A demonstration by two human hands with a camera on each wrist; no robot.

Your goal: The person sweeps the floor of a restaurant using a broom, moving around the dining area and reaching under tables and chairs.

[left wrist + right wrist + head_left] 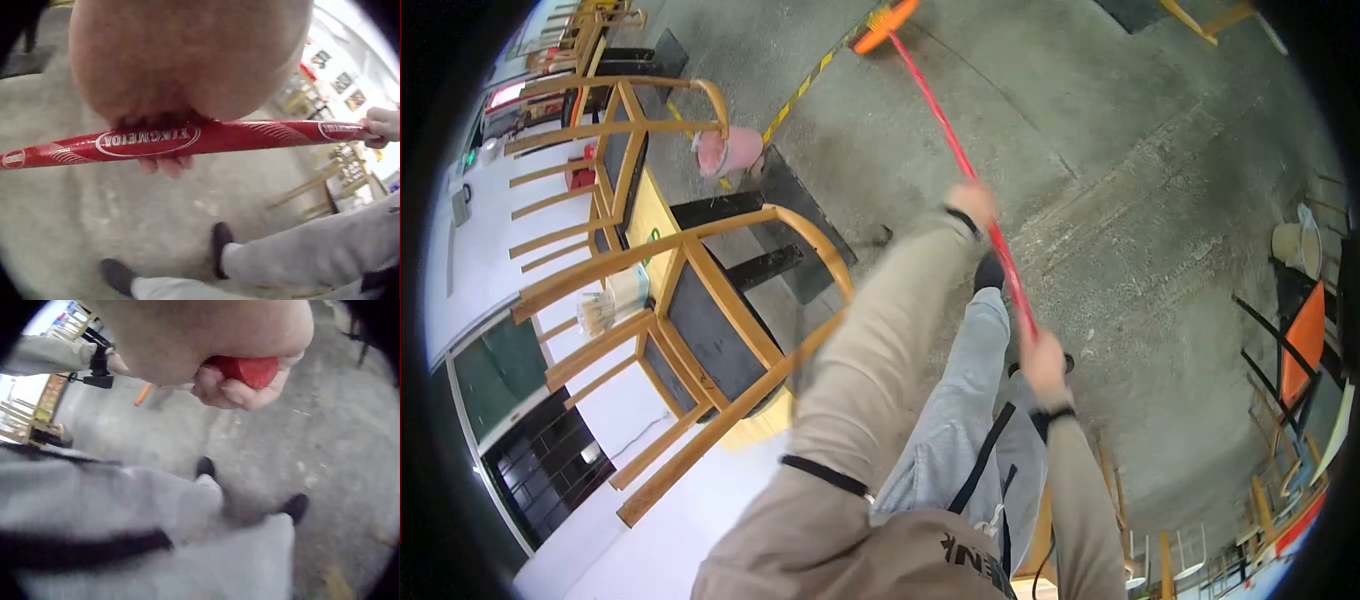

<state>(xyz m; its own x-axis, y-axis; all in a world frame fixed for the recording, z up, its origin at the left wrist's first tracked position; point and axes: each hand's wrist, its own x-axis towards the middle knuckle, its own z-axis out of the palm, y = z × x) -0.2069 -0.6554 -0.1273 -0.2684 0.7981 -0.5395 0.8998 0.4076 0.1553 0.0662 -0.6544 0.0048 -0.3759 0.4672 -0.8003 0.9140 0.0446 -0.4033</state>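
A red pole (940, 110) slants across the head view from an orange mop or broom head (886, 25) on the floor at the top. The left hand (972, 204) grips the pole partway along; in the left wrist view fingertips of the left hand (167, 164) show below the printed red pole (250, 135). Nearer the body, the right hand (1043, 362) holds the upper end. In the right wrist view the fingers of the right hand (234, 387) curl round the pole's red end (259, 372).
Wooden chairs (730, 320) rest upturned on tables at the left. A pink bucket (730, 152) stands near yellow-black floor tape (800, 92). At the right are an orange chair (1302, 340) and a pale bucket (1297, 247). Concrete floor (1140, 220) spreads between.
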